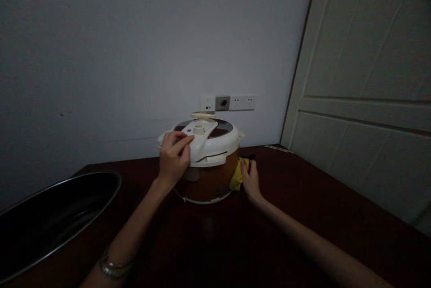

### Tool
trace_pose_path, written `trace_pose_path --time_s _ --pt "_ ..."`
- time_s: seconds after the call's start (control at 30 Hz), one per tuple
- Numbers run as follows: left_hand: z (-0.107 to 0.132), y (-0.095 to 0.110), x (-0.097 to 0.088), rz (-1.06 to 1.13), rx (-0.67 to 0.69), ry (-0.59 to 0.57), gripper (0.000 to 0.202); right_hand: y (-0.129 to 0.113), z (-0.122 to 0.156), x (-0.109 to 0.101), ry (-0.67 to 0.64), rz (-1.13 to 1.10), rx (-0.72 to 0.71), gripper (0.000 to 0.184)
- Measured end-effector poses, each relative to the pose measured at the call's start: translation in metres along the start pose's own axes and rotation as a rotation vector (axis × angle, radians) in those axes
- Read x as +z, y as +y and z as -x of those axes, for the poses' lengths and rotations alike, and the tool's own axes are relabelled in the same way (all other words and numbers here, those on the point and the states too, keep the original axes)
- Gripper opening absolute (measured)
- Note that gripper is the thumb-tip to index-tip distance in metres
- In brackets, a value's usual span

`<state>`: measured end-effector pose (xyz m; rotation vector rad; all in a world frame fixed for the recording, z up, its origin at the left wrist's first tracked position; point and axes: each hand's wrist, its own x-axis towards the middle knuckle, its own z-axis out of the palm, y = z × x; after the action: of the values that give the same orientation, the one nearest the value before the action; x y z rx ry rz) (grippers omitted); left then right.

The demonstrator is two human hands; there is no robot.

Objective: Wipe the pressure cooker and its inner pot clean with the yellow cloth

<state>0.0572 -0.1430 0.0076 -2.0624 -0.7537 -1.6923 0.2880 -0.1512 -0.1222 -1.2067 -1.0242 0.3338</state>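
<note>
A white-lidded electric pressure cooker [210, 176] with a brown body stands upright on the dark red table, its lid shut. My left hand [174, 155], a bracelet on its wrist, has its fingers curled against the front left of the white lid [215, 146]. At the cooker's right side, my right hand [251, 179] is closed on a yellow cloth [239, 175], which touches the brown body. Part of the cloth is hidden by the fingers.
A large dark pot [116, 179] with a shiny rim sits at the near left. Behind the cooker is a pale wall with sockets [242, 102]. To the right, a panelled door [363, 54] stands beside the table [303, 198].
</note>
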Motion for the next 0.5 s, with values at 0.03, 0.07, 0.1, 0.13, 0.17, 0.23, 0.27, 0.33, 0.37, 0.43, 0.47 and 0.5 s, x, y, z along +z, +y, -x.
trace_pose_path --time_s 0.03,0.07,0.1,0.13,0.17,0.23,0.27,0.33,0.37,0.43,0.47,0.5 --pt "0.0 0.0 0.0 -0.006 -0.002 0.004 0.026 0.008 0.01 -0.002 -0.038 0.044 -0.023 0.024" --pt "0.001 0.0 0.001 -0.012 -0.004 0.009 0.026 0.012 0.016 -0.004 -0.067 0.086 -0.066 0.022" --pt "0.001 0.001 0.001 -0.017 -0.007 0.012 0.026 0.011 0.019 -0.006 -0.082 0.12 -0.128 0.018" --pt "0.001 0.001 0.001 -0.02 -0.008 0.014 0.026 0.007 0.018 -0.008 -0.083 0.144 -0.205 0.015" --pt "0.001 0.001 0.001 -0.02 -0.008 0.015 0.026 -0.001 0.014 -0.01 -0.076 0.161 -0.292 0.013" --pt "0.002 0.0 0.001 -0.013 -0.008 0.014 0.026 -0.02 0.003 -0.012 -0.071 0.192 -0.487 0.017" --pt "0.002 0.0 0.001 -0.009 -0.007 0.013 0.026 -0.028 -0.001 -0.013 -0.086 0.212 -0.601 0.022" --pt "0.002 0.0 0.001 -0.006 -0.006 0.017 0.025 -0.033 -0.002 -0.015 -0.162 0.271 -0.851 0.032" --pt "0.003 0.0 0.002 -0.008 -0.008 0.018 0.025 -0.03 0.002 -0.017 -0.236 0.312 -0.981 0.034" --pt "0.003 0.0 0.002 -0.013 -0.013 0.02 0.025 -0.018 0.014 -0.022 -0.428 0.417 -1.224 0.031" --pt "0.003 0.0 0.002 -0.013 -0.015 0.021 0.025 -0.012 0.02 -0.024 -0.531 0.477 -1.319 0.028" --pt "0.003 0.0 0.002 -0.01 -0.017 0.025 0.025 -0.008 0.025 -0.027 -0.623 0.536 -1.391 0.025"
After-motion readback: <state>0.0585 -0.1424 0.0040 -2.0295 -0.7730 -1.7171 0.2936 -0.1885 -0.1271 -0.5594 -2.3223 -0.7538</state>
